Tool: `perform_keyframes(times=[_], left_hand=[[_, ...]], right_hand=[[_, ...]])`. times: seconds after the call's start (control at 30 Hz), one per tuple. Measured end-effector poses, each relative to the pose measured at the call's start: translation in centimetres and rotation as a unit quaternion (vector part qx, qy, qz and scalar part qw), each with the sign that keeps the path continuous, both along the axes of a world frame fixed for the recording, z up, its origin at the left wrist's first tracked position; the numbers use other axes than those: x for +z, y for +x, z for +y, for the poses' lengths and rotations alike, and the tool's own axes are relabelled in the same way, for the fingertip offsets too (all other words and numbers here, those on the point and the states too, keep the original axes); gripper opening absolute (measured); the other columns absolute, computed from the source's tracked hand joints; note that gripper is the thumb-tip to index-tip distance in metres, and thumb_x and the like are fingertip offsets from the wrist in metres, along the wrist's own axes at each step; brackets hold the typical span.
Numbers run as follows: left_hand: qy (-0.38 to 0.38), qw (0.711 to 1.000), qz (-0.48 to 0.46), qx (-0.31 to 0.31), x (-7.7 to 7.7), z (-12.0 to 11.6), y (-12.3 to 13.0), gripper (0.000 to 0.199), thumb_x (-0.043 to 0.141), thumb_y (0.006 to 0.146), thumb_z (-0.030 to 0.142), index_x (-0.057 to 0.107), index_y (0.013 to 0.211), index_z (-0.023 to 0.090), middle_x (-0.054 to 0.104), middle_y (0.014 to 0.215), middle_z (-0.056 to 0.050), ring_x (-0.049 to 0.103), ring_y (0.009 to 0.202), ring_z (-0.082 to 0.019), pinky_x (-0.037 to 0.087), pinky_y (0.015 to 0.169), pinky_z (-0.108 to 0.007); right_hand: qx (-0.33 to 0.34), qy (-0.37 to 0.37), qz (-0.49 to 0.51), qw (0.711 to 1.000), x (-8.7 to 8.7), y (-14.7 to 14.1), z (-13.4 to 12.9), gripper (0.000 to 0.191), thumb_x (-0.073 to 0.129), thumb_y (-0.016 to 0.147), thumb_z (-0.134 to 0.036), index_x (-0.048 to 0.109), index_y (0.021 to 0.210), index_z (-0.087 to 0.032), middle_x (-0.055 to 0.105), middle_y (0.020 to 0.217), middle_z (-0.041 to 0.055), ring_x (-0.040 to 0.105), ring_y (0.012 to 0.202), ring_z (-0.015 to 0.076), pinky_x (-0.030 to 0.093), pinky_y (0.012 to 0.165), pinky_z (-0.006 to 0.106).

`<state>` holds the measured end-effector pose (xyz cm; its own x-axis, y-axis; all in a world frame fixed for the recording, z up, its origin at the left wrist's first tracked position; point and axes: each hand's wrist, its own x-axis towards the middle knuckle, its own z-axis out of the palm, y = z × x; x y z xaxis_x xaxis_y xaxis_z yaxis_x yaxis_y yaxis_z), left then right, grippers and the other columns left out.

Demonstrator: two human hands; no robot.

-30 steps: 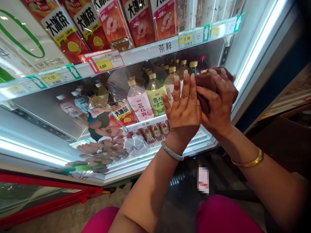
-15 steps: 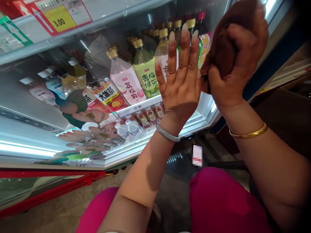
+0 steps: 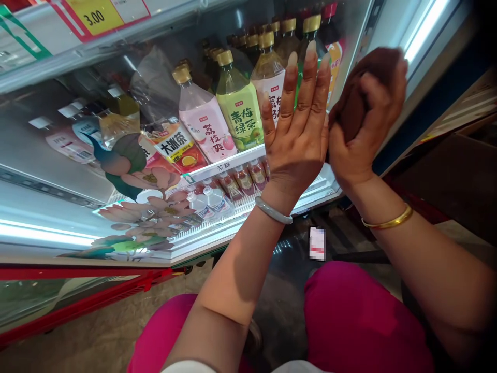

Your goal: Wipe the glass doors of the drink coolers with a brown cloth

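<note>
In the head view my left hand [image 3: 297, 142] is held up flat, its fingers stretched out, in front of bottled drinks in a lit refrigerated cabinet. It seems to rest against a glass pane, but I cannot tell for certain. Beside it, on the right, my right hand [image 3: 375, 124] is closed around a bunched dark brown cloth [image 3: 351, 111]. Flower decals [image 3: 151, 181] show on the glass at the left. Behind my left hand stand a green tea bottle [image 3: 240, 109] and a pink-labelled bottle [image 3: 207, 124], both gold-capped.
A shelf edge with a price tag [image 3: 99, 18] runs across the top. Small bottles [image 3: 212, 202] stand on the lower rack. A red-framed cabinet [image 3: 77, 300] is at the lower left. A blurred white-and-red object [image 3: 317, 243] lies low, near my knee [image 3: 357, 316].
My right hand has moved down and a little left with the cloth. My left hand appears slightly further right in the view, still flat; the view itself has shifted a little.
</note>
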<state>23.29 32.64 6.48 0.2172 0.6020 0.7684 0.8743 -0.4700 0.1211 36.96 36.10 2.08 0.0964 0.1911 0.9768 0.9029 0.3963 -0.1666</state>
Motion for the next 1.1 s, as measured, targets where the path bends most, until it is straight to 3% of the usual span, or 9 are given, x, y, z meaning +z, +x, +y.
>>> perform_keyframes(times=[0.1, 0.17, 0.3, 0.4, 0.57, 0.73, 0.83, 0.93, 1.1], left_hand=[[0.018, 1.000, -0.007, 0.017, -0.6, 0.4, 0.0, 0.059, 0.022, 0.108, 0.025, 0.032, 0.166, 0.024, 0.026, 0.175, 0.006, -0.007, 0.165, -0.012, -0.015, 0.133, -0.038], [0.030, 0.999, 0.004, 0.022, -0.9, 0.4, -0.3, 0.059, 0.026, 0.108, 0.026, 0.031, 0.167, 0.023, 0.025, 0.175, 0.005, -0.005, 0.165, -0.014, -0.013, 0.134, -0.038], [0.079, 0.994, 0.056, 0.040, -1.7, 0.1, -1.2, 0.060, 0.030, 0.108, 0.029, 0.029, 0.167, 0.019, 0.026, 0.175, 0.000, -0.001, 0.165, -0.016, -0.017, 0.132, -0.041], [0.122, 0.989, 0.066, 0.054, -2.2, 0.2, -1.4, 0.062, 0.037, 0.106, 0.030, 0.031, 0.166, 0.017, 0.029, 0.173, -0.001, -0.001, 0.165, -0.016, -0.015, 0.133, -0.041], [0.151, 0.985, 0.044, 0.069, -2.6, 0.5, -1.1, 0.065, 0.046, 0.103, 0.028, 0.033, 0.165, 0.016, 0.032, 0.172, -0.002, -0.002, 0.165, -0.017, -0.014, 0.134, -0.043], [0.155, 0.985, 0.053, 0.060, -3.2, 0.4, -1.2, 0.065, 0.048, 0.103, 0.030, 0.035, 0.164, 0.014, 0.034, 0.170, -0.005, 0.003, 0.165, -0.019, -0.011, 0.135, -0.045], [0.171, 0.982, 0.038, 0.069, -3.6, 0.6, -1.0, 0.062, 0.046, 0.104, 0.029, 0.036, 0.164, 0.015, 0.035, 0.169, -0.005, 0.005, 0.165, -0.019, -0.010, 0.136, -0.047], [0.176, 0.981, 0.032, 0.079, -3.7, 0.8, -0.9, 0.063, 0.047, 0.103, 0.028, 0.035, 0.164, 0.015, 0.036, 0.169, -0.005, 0.006, 0.165, -0.020, -0.009, 0.136, -0.047], [0.181, 0.979, 0.053, 0.080, -3.7, 0.6, -1.0, 0.062, 0.050, 0.102, 0.030, 0.039, 0.162, 0.016, 0.032, 0.170, -0.003, 0.009, 0.165, -0.021, -0.008, 0.136, -0.047]], right_hand=[[0.021, -0.009, -0.088, 0.996, 0.5, -0.8, -0.3, 0.034, 0.046, 0.107, -0.037, 0.055, 0.134, -0.018, 0.045, 0.159, 0.0126, 0.033, 0.157, 0.0195, 0.031, 0.130, 0.049], [0.042, -0.005, -0.105, 0.994, 0.9, -0.1, -0.1, 0.037, 0.050, 0.105, -0.037, 0.053, 0.137, -0.019, 0.043, 0.162, 0.0116, 0.031, 0.157, 0.0207, 0.028, 0.131, 0.049], [0.060, 0.018, 0.022, 0.998, -0.3, 1.1, 0.0, 0.055, 0.058, 0.101, -0.034, 0.047, 0.149, -0.009, 0.038, 0.163, 0.0233, 0.033, 0.157, 0.0328, 0.029, 0.127, 0.058], [0.080, 0.025, 0.045, 0.995, -1.8, -0.3, 0.1, 0.061, 0.065, 0.096, -0.034, 0.046, 0.153, -0.018, 0.037, 0.165, 0.0193, 0.033, 0.156, 0.0388, 0.029, 0.124, 0.068], [0.130, 0.034, -0.036, 0.990, -1.1, -1.0, 0.4, 0.045, 0.066, 0.093, -0.033, 0.059, 0.137, -0.029, 0.050, 0.158, 0.0109, 0.044, 0.150, 0.0359, 0.035, 0.123, 0.065], [0.068, 0.011, 0.112, 0.991, -2.1, 0.0, 0.2, 0.064, 0.071, 0.090, -0.026, 0.051, 0.150, -0.025, 0.040, 0.165, 0.0174, 0.035, 0.156, 0.0373, 0.030, 0.126, 0.067], [0.097, 0.008, 0.042, 0.994, -2.7, -0.9, -0.1, 0.062, 0.069, 0.090, -0.023, 0.051, 0.149, -0.028, 0.039, 0.166, 0.0152, 0.034, 0.157, 0.0376, 0.031, 0.125, 0.069], [0.141, 0.020, -0.047, 0.989, -1.8, -0.9, 0.0, 0.054, 0.069, 0.090, -0.023, 0.057, 0.142, -0.031, 0.045, 0.163, 0.0100, 0.040, 0.154, 0.0358, 0.034, 0.124, 0.067], [0.087, -0.004, 0.114, 0.990, -1.7, 0.0, 0.1, 0.063, 0.068, 0.090, -0.024, 0.051, 0.150, -0.027, 0.038, 0.167, 0.0142, 0.032, 0.158, 0.0356, 0.028, 0.127, 0.069]])
